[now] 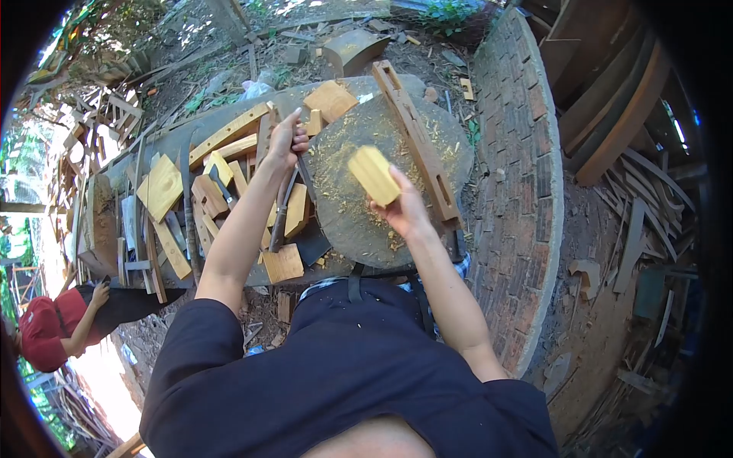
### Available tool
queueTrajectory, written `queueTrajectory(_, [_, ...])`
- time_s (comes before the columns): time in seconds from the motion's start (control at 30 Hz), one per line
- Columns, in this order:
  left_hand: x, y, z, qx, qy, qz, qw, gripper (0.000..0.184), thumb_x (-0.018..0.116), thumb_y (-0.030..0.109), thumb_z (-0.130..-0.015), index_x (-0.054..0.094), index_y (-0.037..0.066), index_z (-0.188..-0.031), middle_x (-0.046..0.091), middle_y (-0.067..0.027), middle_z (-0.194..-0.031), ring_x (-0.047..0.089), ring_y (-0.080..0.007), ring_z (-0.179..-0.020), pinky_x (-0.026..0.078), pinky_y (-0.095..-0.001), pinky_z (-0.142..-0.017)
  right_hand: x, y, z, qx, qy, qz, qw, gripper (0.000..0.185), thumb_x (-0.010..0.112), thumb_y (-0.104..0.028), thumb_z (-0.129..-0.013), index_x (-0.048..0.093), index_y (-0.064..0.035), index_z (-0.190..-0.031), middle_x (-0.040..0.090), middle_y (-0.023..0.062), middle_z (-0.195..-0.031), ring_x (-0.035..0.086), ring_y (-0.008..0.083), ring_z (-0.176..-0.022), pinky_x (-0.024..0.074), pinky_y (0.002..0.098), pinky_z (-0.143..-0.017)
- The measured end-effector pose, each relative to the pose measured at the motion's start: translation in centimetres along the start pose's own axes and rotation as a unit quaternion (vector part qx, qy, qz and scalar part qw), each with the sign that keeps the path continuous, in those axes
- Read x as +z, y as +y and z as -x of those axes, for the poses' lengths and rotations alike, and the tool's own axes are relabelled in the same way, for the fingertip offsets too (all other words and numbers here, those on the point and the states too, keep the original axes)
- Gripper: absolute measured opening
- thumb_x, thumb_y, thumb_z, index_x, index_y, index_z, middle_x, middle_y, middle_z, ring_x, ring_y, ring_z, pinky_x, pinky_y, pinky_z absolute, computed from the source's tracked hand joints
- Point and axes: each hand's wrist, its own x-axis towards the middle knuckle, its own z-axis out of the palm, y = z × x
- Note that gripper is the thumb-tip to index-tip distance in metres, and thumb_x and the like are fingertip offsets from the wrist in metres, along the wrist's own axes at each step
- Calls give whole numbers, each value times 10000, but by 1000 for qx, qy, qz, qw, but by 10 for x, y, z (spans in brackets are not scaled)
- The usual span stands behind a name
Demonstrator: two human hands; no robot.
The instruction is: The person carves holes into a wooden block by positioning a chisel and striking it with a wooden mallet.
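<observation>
My right hand grips a yellow wooden block by its lower right end, above the round worktop strewn with shavings. The block is slightly blurred. At the worktop's left edge my left hand is closed, with a thin dark tool running down beneath it; whether the fingers hold the tool is hard to make out. A long brown beam with slots lies to the right of the block. Another dark tool rests on wood pieces below my left hand.
Cut wood pieces and long bars are piled on the left of the bench. A brick wall stands close on the right. At the far left is another person in a red top. Curved boards lean beyond the wall.
</observation>
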Motion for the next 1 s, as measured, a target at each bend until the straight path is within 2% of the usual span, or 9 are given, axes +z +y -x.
queueTrajectory(0.07, [19,-9,8,-2,-34,-35,999,311,650,276,-919,396,105,-969,390,12,-682,347,-49,-476,254,-170,-370,2,11,4,-11,171,100,980,511,591,-368,-929,345,-95,-1284,555,152,-1086,651,231,-817,595,357,-581])
queueTrajectory(0.27, [62,-54,11,49,-68,-291,953,275,605,237,-947,434,77,-1091,471,-48,-846,498,-109,-678,434,-214,-476,6,15,13,-190,194,202,941,684,685,-319,-878,303,-60,-1383,525,194,-1073,629,225,-820,576,322,-585])
queueTrajectory(0.33, [65,-65,9,91,-72,-344,932,304,608,221,-930,473,25,-1120,513,-120,-938,555,-219,-835,522,-329,-634,-28,24,-6,-323,253,505,759,765,712,-290,-854,265,-41,-1423,534,192,-1073,616,221,-833,547,330,-643])
queueTrajectory(0.4, [51,-82,2,376,-45,-651,658,337,623,193,-895,512,-27,-1125,521,-202,-1045,546,-333,-950,495,-419,-824,1,14,26,-363,238,548,715,829,734,-258,-832,231,-45,-1456,545,192,-1072,605,243,-860,516,357,-726])
queueTrajectory(0.47, [50,-87,11,347,-65,-627,694,379,640,167,-859,540,-50,-1152,518,-233,-1088,523,-399,-1007,426,-443,-942,20,8,41,-384,192,547,719,845,732,-169,-823,199,-51,-1468,394,267,-1409,471,425,-1249,395,453,-1026])
queueTrajectory(0.6, [44,-86,37,449,-68,-661,598,426,656,144,-855,553,19,-1249,503,-197,-1150,475,-347,-1096,425,-424,-960,22,13,44,-428,195,577,668,893,765,-131,-778,225,-70,-1486,492,202,-1160,539,392,-1060,438,471,-909])
queueTrajectory(0.7, [59,-67,90,516,-15,-524,678,297,623,47,-874,636,71,-1170,554,-127,-1104,528,-260,-1072,431,-359,-943,10,21,36,-419,210,621,628,876,764,-157,-774,258,-70,-1484,479,174,-1066,520,360,-994,431,465,-877])
queueTrajectory(0.83, [107,-29,195,457,-259,-312,792,166,638,13,-857,711,50,-1001,624,-72,-982,594,-172,-894,478,-300,-788,-4,31,29,-366,185,694,592,848,751,-210,-786,283,-74,-1480,475,174,-1112,485,348,-1049,410,461,-901])
queueTrajectory(1.0, [173,-1,305,388,-604,136,683,169,674,138,-869,678,-30,-879,616,-151,-897,588,-207,-776,483,-304,-681,-11,32,34,-483,165,719,472,691,678,-227,-846,371,-94,-1451,437,163,-1209,424,343,-1165,366,476,-974])
